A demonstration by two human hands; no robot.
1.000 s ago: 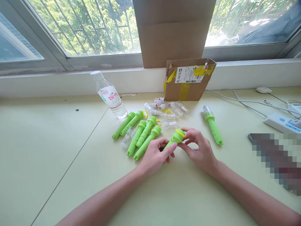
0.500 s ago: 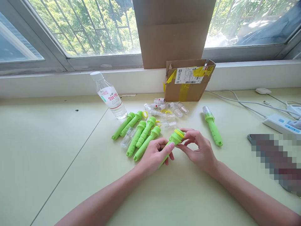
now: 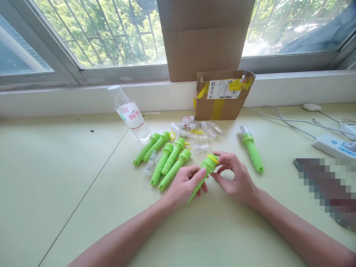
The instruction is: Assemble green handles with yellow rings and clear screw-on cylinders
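Note:
My left hand [image 3: 185,182] is closed around a green plastic flashlight handle [image 3: 207,165], its threaded end tilted up to the right. A yellow ring [image 3: 213,158] sits slanted around that end. My right hand [image 3: 236,178] pinches the ring's right side with its fingertips; the thumb is near the handle's collar. Left of my hands lie several more green handles [image 3: 174,171]. A clear ribbed cap [image 3: 152,162] rests among them. Farther back are white-and-clear lamp pieces [image 3: 211,129] and loose yellow rings [image 3: 199,132]. One green flashlight with a clear cap [image 3: 252,150] lies to the right.
A water bottle [image 3: 132,115] stands behind the handles on the left. An open cardboard box [image 3: 222,107] is at the back by the window. On the right are a white power strip [image 3: 332,146], cables and a blurred-out dark object [image 3: 328,189].
Both hands hold nearly the same pose. My right thumb has shifted slightly at the collar, and the fingers stay at the yellow ring. The whole view has moved very slightly.

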